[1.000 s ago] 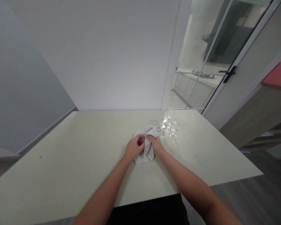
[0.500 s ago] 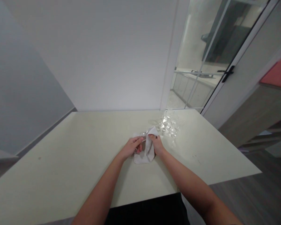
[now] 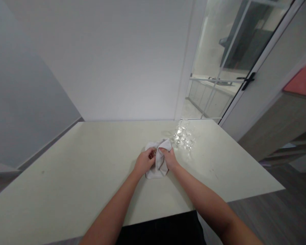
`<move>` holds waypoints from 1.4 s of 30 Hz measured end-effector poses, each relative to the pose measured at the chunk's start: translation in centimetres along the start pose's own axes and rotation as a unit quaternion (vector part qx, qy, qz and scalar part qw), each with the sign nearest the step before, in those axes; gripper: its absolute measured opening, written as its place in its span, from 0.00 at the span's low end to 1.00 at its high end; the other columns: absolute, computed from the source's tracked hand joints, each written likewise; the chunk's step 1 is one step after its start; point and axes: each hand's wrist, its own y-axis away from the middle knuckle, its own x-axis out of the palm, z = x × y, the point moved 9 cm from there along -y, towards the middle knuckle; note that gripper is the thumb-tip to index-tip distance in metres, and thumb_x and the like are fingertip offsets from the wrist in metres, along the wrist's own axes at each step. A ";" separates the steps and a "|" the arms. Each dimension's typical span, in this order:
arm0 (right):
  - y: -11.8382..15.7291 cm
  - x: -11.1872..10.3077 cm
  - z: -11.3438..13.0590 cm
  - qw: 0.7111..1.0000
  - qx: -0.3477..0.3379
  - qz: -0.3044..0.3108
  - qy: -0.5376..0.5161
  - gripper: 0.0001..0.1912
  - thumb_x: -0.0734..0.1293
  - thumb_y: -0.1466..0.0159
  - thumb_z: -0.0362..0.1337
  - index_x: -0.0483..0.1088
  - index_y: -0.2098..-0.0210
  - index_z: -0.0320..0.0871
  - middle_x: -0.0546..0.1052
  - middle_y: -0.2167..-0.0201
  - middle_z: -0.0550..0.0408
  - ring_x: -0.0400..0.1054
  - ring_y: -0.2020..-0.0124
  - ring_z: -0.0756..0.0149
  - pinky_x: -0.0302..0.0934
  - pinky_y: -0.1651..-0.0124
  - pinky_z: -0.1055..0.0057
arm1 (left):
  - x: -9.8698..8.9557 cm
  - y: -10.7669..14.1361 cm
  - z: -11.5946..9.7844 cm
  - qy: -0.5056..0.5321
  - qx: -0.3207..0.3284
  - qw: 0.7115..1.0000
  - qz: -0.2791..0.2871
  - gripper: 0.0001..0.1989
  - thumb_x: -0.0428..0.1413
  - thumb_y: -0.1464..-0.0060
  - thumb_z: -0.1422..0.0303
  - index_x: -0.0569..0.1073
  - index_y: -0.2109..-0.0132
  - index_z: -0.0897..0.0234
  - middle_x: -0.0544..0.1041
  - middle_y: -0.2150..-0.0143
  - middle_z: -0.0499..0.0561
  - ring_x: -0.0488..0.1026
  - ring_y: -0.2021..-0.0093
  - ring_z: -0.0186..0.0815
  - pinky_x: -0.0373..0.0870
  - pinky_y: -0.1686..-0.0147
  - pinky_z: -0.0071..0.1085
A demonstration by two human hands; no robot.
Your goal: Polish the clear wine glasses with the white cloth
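A white cloth (image 3: 156,173) lies bunched over the table between my two hands. My left hand (image 3: 144,162) is closed around a small clear glass (image 3: 153,154), which shows only in part between the fingers and the cloth. On the other side, my right hand (image 3: 169,158) grips the upper right of the cloth, its thumb pressed into a fold against the glass. The glass's exact shape is mostly hidden by fingers and fabric.
Several clear glasses (image 3: 183,136) stand close together at the back right of the pale table (image 3: 91,166). A white wall (image 3: 122,68) borders its far edge. To the right are a glazed door with a black handle (image 3: 248,80) and a wooden shelf unit (image 3: 277,119).
My left hand has turned, with the fingers now curled around the glass. The cloth has been drawn further around the glass, covering more of it. My right hand has shifted slightly down.
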 end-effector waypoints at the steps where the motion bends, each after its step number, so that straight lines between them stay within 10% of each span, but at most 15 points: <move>1: 0.0 -0.2 -0.1 1.000 0.006 -0.005 0.002 0.16 0.71 0.52 0.40 0.68 0.65 0.43 0.75 0.71 0.60 0.68 0.71 0.70 0.63 0.66 0.74 | 0.5 0.0 0.3 0.042 -0.018 0.999 0.025 0.11 0.53 0.50 0.64 0.71 0.60 0.64 0.70 0.75 0.46 0.65 0.75 0.30 0.60 0.74 0.25; 7: 0.2 0.1 -0.3 0.999 0.037 0.036 -0.003 0.14 0.70 0.51 0.42 0.68 0.69 0.41 0.72 0.79 0.62 0.62 0.80 0.72 0.59 0.75 0.75 | 4.1 1.6 0.8 0.245 -0.126 0.938 0.211 0.17 0.51 0.48 0.54 0.68 0.69 0.66 0.67 0.80 0.45 0.61 0.83 0.26 0.57 0.80 0.24; 19: -0.4 -1.1 -0.5 0.999 0.022 -0.043 0.001 0.15 0.71 0.50 0.43 0.70 0.66 0.42 0.75 0.74 0.61 0.67 0.73 0.70 0.61 0.69 0.75 | 0.3 0.1 0.6 0.042 -0.012 0.999 -0.008 0.10 0.55 0.54 0.66 0.74 0.63 0.64 0.72 0.76 0.46 0.66 0.76 0.30 0.59 0.75 0.24; 30: 0.0 0.6 0.0 0.951 0.158 0.029 -0.262 0.28 0.56 0.43 0.59 0.73 0.63 0.42 0.78 0.69 0.53 0.72 0.64 0.60 0.66 0.57 0.63 | -2.3 0.0 4.7 0.315 -0.164 0.920 -0.165 0.19 0.60 0.58 0.54 0.68 0.69 0.66 0.63 0.82 0.41 0.61 0.82 0.25 0.59 0.81 0.22; 36: 0.2 -0.1 1.3 0.928 0.178 0.064 -0.322 0.24 0.56 0.42 0.60 0.72 0.70 0.48 0.77 0.75 0.59 0.71 0.74 0.65 0.66 0.54 0.60 | -1.5 0.1 4.1 0.335 -0.168 0.918 -0.131 0.20 0.59 0.57 0.53 0.64 0.74 0.65 0.66 0.79 0.43 0.60 0.82 0.24 0.64 0.78 0.24; 42: 0.0 -0.6 1.3 0.969 0.152 0.053 -0.185 0.33 0.53 0.44 0.66 0.73 0.69 0.45 0.77 0.74 0.51 0.71 0.71 0.60 0.68 0.61 0.60 | -0.1 0.0 0.7 0.288 -0.097 0.952 -0.026 0.22 0.61 0.58 0.58 0.57 0.78 0.64 0.69 0.75 0.46 0.61 0.80 0.24 0.60 0.81 0.22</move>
